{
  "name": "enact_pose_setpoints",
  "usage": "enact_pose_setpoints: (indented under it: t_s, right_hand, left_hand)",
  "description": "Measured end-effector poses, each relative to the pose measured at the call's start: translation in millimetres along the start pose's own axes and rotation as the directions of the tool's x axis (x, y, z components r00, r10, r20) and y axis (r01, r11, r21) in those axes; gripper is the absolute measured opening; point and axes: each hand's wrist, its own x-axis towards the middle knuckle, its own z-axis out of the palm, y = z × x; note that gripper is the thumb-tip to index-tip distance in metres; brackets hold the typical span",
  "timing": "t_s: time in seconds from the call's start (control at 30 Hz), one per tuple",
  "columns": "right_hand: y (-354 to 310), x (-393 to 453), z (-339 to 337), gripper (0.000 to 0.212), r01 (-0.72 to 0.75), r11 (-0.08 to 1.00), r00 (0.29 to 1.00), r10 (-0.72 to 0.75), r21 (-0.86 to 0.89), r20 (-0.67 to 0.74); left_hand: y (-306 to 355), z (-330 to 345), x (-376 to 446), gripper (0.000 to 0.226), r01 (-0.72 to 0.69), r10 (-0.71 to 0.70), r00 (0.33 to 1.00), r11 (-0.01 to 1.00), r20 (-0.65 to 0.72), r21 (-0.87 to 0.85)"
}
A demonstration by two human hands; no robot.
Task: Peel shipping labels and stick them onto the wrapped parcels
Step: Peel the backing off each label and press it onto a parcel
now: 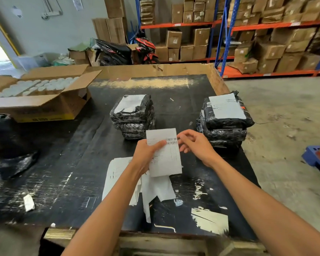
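My left hand grips a white shipping label with barcodes, held above the black table. The fingertips of my right hand touch the label's upper right edge near the barcodes. Under my left forearm lies a loose pile of label sheets and peeled backing paper. Behind the label stands a stack of black wrapped parcels, its top one carrying a partly wrinkled white label. A second stack of wrapped parcels stands at the right edge of the table, with a flat label on top.
An open cardboard box with several white lids sits at the table's far left. Black plastic bags lie at the left edge. Paper scraps stick to the near table. Shelving with cartons and a motorbike stand behind.
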Motion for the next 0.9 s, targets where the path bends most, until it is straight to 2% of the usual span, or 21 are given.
enact_pose_setpoints:
  t_s: [0.13,0.6,0.73,0.9]
  right_hand:
    - [1,3,0,0.012,0.035,0.988,0.998,-0.042,-0.152,-0.037]
    - [-6,7,-1,0.018,0.057,0.988,0.998,-0.055,-0.142,0.018]
    - [-6,9,-1,0.019,0.032,0.999,0.997,-0.032,-0.004,0.074]
    - [-6,9,1,0.022,-0.029,0.975,0.984,-0.011,0.220,0.179]
  left_hand:
    - [3,1,5,0.026,-0.016,0.016,1.000,1.000,0.026,0.022]
    - [10,-2,8,0.020,-0.031,0.029,0.999,0.996,0.030,0.084]
    - [12,-3,6,0.020,0.008,-0.009,0.998,1.000,0.062,0.006]
    - [15,-3,1,0.026,0.135,-0.113,0.982,0.980,0.154,-0.144]
